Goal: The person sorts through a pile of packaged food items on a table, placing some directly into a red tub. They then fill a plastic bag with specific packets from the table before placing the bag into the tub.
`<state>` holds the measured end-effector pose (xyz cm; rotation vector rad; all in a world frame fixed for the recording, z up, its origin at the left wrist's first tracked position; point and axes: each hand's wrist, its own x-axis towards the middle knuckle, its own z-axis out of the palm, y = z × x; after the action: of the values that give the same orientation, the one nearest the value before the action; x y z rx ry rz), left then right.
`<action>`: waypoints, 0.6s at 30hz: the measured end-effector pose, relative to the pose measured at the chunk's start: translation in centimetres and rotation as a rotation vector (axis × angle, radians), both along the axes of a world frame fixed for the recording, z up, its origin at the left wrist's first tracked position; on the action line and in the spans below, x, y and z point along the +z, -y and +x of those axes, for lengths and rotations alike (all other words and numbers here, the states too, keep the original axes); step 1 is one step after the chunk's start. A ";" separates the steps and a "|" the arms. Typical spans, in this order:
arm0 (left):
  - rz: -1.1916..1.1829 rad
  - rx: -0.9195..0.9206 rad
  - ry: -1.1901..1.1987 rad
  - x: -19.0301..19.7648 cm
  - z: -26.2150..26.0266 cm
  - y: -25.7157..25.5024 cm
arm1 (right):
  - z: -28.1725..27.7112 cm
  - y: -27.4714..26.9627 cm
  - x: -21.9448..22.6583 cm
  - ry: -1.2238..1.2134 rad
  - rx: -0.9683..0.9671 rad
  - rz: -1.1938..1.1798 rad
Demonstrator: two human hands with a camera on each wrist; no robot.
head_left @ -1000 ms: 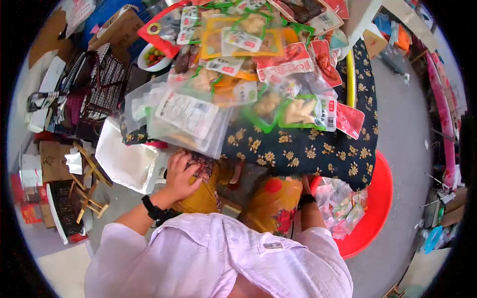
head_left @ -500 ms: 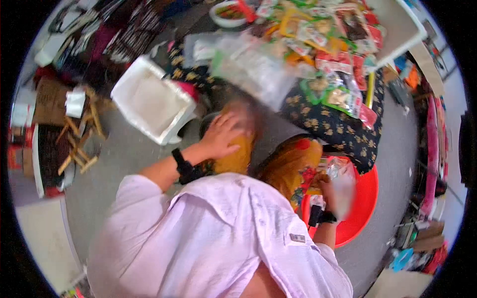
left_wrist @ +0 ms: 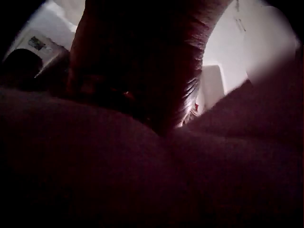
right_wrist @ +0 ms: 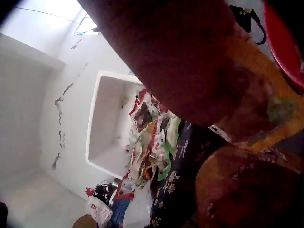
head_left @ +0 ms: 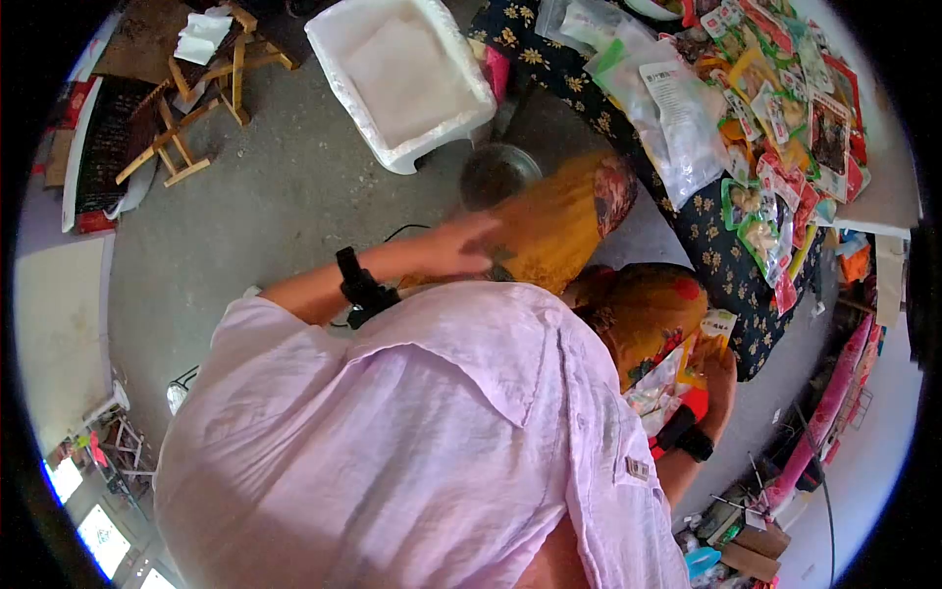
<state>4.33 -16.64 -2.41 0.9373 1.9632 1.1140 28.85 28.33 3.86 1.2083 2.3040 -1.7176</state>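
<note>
In the head view my left hand point(head_left: 456, 248), blurred, is over the thigh of the yellow trousers point(head_left: 554, 231), fingers extended and holding nothing visible. The left wrist view shows that hand point(left_wrist: 137, 57) dark and close up. On the other side, my right hand point(head_left: 721, 368) pinches a yellow-edged packet point(head_left: 699, 355) beside the right knee, above the red tub point(head_left: 695, 401). From the right wrist, the hand point(right_wrist: 175, 57) covers part of this yellow packet point(right_wrist: 285, 88); its fingertips are hard to make out.
Many food packets point(head_left: 760, 231) lie on the dark floral cloth point(head_left: 721, 257), with clear bags point(head_left: 682, 128) at its near side. A white foam box point(head_left: 407, 83) and a metal bowl point(head_left: 500, 175) stand on the floor. Wooden folding stools point(head_left: 182, 147) are at the far left.
The view has swung left, and the body has turned. My right hand has come up from beside the knee at the red tub with a yellow-edged packet. My left hand has slid back along the thigh.
</note>
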 end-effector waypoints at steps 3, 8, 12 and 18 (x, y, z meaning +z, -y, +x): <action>-0.079 0.052 0.362 0.9 -1.1 1.8 | -0.3 -0.8 0.2 0.006 0.037 0.030; -0.304 0.075 0.171 -5.3 -0.9 3.4 | -0.2 -1.2 0.2 0.010 0.044 -0.049; -0.289 -0.058 0.046 -6.3 -0.6 4.1 | -0.2 -1.0 0.3 0.020 0.047 0.061; -0.252 -0.017 0.144 -8.5 0.6 5.4 | -0.1 -0.2 1.3 -0.012 0.138 0.083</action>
<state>4.91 -22.08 -10.93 0.7180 1.9198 0.8737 28.71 28.52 5.13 1.0249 2.4251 -1.6034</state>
